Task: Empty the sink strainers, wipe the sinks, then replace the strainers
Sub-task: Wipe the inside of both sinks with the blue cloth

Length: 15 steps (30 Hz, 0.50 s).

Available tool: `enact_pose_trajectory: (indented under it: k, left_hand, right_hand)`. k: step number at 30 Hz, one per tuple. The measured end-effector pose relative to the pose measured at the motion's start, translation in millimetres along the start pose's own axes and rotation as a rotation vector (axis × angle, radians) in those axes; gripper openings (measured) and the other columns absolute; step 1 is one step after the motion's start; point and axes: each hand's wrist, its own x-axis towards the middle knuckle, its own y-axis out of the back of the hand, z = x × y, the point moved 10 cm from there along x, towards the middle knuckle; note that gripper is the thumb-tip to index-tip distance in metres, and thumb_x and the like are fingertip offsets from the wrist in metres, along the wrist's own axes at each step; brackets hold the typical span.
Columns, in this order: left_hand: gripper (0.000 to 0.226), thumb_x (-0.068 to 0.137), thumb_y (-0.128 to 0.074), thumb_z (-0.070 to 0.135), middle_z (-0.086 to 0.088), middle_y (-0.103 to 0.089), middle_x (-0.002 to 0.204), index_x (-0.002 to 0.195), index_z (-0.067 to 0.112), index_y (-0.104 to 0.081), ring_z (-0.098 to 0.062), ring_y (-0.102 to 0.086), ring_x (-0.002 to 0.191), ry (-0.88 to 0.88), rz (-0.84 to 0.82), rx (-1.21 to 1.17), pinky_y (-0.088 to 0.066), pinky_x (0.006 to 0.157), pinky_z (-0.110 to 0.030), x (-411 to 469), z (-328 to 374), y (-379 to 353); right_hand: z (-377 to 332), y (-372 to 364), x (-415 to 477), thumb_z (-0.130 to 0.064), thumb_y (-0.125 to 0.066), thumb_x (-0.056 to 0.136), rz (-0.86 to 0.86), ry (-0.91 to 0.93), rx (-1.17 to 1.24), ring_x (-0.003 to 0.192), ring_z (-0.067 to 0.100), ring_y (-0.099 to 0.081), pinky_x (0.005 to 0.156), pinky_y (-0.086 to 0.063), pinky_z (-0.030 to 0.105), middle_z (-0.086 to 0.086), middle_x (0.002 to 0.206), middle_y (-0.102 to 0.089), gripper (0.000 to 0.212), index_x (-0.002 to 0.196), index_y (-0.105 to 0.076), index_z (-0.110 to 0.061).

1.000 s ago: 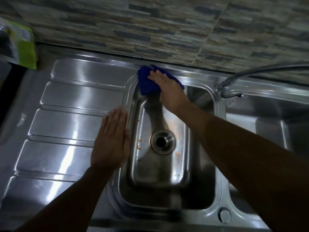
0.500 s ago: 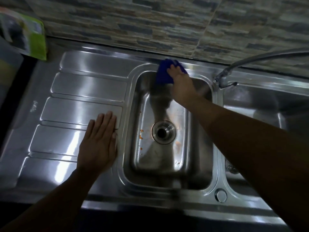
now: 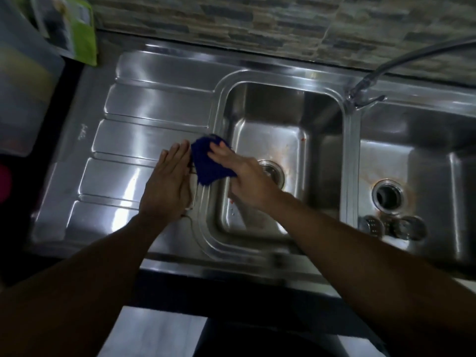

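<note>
My right hand point(image 3: 239, 173) presses a blue cloth point(image 3: 208, 163) against the left rim of the left sink point(image 3: 278, 109). Its drain point(image 3: 273, 173) is partly hidden behind that hand and holds no strainer. My left hand point(image 3: 170, 186) lies flat with fingers together on the draining board point(image 3: 144, 140), touching the cloth's edge. The right sink point(image 3: 425, 161) has an open drain point(image 3: 387, 198). Two metal strainers point(image 3: 372, 225) point(image 3: 409, 228) lie on its floor in front of that drain.
A curved tap point(image 3: 365, 91) stands on the rim between the sinks, its spout reaching right. A green packet point(image 3: 79, 29) and a clear plastic container point(image 3: 23, 73) stand at the far left. A tiled wall point(image 3: 257, 24) runs behind. The counter's front edge is near my forearms.
My right hand has brought the blue cloth from the sink's back rim forward and left to the left rim. My left hand stayed on the draining board. The view shifted, showing the right sink.
</note>
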Motion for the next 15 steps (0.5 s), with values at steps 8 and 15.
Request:
enact_pose_trajectory:
  k: [8,15]
  left_hand:
    - [0.054,0.101,-0.03,0.016,-0.023,-0.027,0.161,0.151,-0.005,-0.031,-0.038,-0.021,0.152,0.032,-0.101,0.018,-0.013,0.126,-0.053,-0.1,5.7,0.6]
    - [0.058,0.103,-0.034,0.005,-0.023,-0.005,0.166,0.156,-0.005,-0.013,-0.039,0.002,0.155,0.14,-0.153,0.116,0.001,0.127,-0.049,-1.1,19.1,-16.6]
  right_hand:
    - [-37.0,-45.4,-117.2,0.018,-0.068,0.073,-0.162,-0.013,0.156,0.128,0.016,-0.054,0.114,-0.037,0.027,0.016,0.137,-0.058,0.054,0.125,-0.065,0.001]
    - [13.7,8.2,-188.2,0.021,-0.07,0.074,-0.134,-0.206,0.19,0.113,-0.005,-0.059,0.104,-0.038,0.008,0.004,0.122,-0.068,0.05,0.116,-0.072,-0.004]
